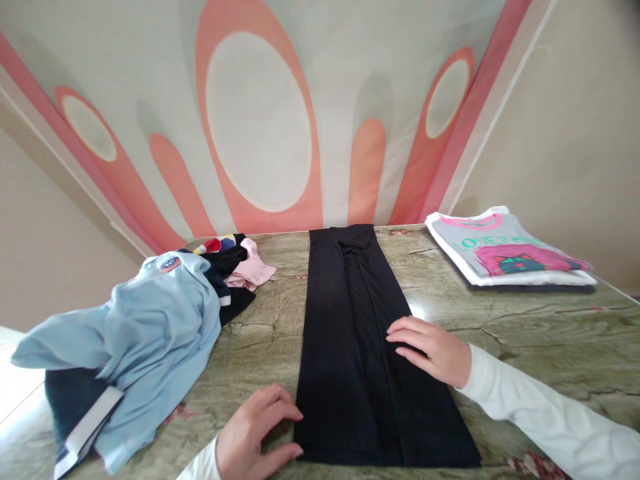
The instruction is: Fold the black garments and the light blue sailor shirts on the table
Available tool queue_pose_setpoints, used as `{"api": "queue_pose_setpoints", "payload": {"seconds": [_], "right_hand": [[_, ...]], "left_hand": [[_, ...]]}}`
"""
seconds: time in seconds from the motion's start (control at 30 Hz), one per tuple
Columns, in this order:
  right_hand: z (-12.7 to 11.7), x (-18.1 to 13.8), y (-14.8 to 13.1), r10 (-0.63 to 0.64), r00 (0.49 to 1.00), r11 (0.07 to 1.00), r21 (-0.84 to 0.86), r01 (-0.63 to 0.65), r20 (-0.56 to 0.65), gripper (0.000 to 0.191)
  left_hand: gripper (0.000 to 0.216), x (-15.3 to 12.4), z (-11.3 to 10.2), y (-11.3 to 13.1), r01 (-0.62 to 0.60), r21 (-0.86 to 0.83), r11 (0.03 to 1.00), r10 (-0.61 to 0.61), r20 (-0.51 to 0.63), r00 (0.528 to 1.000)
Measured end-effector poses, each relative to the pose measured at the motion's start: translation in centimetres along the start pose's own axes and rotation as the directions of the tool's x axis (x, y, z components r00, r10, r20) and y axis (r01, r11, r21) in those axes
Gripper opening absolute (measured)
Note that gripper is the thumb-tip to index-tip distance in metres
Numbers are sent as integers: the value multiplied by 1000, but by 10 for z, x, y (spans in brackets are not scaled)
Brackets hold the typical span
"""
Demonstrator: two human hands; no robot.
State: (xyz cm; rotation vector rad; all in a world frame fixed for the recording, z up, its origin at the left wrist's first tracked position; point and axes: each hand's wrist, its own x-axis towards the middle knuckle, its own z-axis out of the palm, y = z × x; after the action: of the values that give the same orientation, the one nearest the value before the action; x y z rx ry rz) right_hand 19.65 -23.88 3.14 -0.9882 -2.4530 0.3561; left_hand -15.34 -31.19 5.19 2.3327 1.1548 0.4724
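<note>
Table (270, 333): you are facing a wood-patterned surface, with clothes lying to your left, centre and right.

Black trousers (345, 347): they are lying flat in front of you on the table, apparently folded lengthwise, the waist end pointing toward the far edge and the hems lying nearest you. You seem to be flattening and aligning them; the cloth is wrinkling near the waist end.

Light-blue top (155, 320): it is slumping loosely at your left over darker garments, well apart from the trousers.

Printed T-shirt (463, 247): it is topping a neat folded stack at your far right.

Pale-pink garment (255, 268): it is lying crumpled at the heap's far side.

Right hand (443, 350): you are resting it over the trousers' right side, fingers extending across the cloth and clamping nothing.

Left hand (255, 427): you are holding it at the lower left edge, thumb and fingers standing apart. Whether both are touching cloth, you cannot tell from here. Your next move is probably calling for a light, even grip along that edge.
</note>
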Motion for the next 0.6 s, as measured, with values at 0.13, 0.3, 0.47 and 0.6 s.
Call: {"api": "queue_pose_setpoints", "payload": {"seconds": [0.13, 0.3, 0.47, 0.6], "right_hand": [[7, 40, -4, -151, 982, 989, 12, 150, 116, 22], [15, 96, 16, -115, 991, 990, -70, 120, 73, 20], [39, 118, 46, 44, 997, 984, -172, -55, -68, 19], [57, 114, 54, 93, 985, 970, -211, -122, -143, 17]], "left_hand": [[15, -4, 5, 5, 2, 53, 999, 0, -37, 999], [9, -3, 9, 7, -40, 116, 993, 48, -69, 996], [11, -8, 12, 1, -129, 232, 964, 163, -135, 977], [11, -13, 17, 3, -205, 305, 930, 264, -169, 950]]}}
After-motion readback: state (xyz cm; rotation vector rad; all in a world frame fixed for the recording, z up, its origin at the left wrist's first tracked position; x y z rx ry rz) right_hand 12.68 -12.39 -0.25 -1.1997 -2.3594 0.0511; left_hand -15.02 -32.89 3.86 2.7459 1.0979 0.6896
